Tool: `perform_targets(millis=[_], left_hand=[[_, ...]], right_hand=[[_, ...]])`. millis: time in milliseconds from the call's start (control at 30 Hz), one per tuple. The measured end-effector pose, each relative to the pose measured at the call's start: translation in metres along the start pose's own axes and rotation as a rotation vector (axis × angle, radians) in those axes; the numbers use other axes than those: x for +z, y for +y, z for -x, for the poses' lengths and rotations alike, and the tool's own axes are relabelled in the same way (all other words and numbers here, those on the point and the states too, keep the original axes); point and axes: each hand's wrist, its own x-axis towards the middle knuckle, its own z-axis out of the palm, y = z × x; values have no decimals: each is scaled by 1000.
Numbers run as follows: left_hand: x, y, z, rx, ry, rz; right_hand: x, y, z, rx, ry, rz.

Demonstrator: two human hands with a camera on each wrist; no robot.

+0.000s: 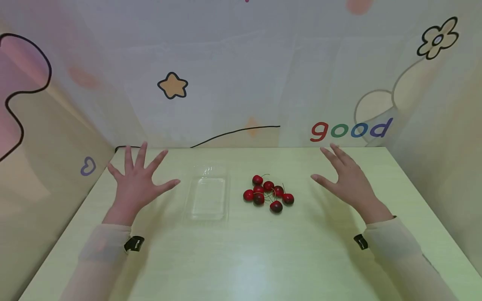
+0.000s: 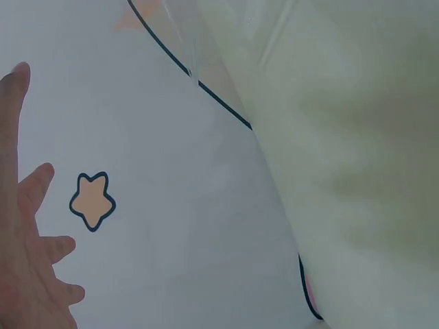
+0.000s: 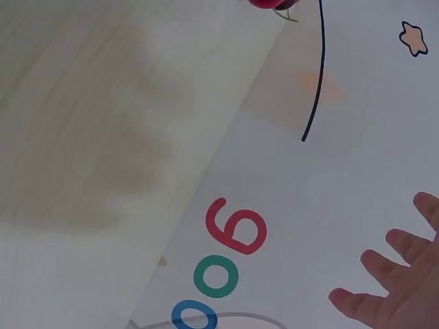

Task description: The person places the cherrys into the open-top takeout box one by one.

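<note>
My left hand (image 1: 137, 186) hovers over the left side of the table with its fingers spread wide and nothing in it. To its right lies a clear plastic tray (image 1: 208, 218), with no fruit inside. Several dark red cherries (image 1: 276, 206) with thin stems sit in a loose cluster right of the tray. Over the right side, my right hand (image 1: 352, 184) is held up, fingers extended and thumb apart, holding nothing. The right wrist view catches part of a cherry (image 3: 266, 3) at its top edge, and the left wrist view shows a bit of the clear tray (image 2: 264, 27).
A pale wood-grain table (image 1: 241, 259) spans the front. Behind it hangs a printed cloth backdrop (image 1: 241, 75) bearing a star, a flower and the word "good". More cloth closes in the left and right sides. Both wrists wear black-buckled straps.
</note>
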Motion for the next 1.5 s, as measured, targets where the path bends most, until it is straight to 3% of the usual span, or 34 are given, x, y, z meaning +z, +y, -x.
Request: perform_targets(millis=[533, 833, 1233, 1500], left_hand=[[18, -3, 14, -14, 40, 73], [27, -3, 23, 4, 68, 163], [27, 1, 30, -93, -41, 327], [34, 6, 27, -178, -119, 525]], right_hand=[[13, 4, 11, 29, -54, -112], [15, 5, 13, 39, -79, -180], [24, 1, 15, 61, -116, -239], [30, -1, 15, 79, -157, -280]])
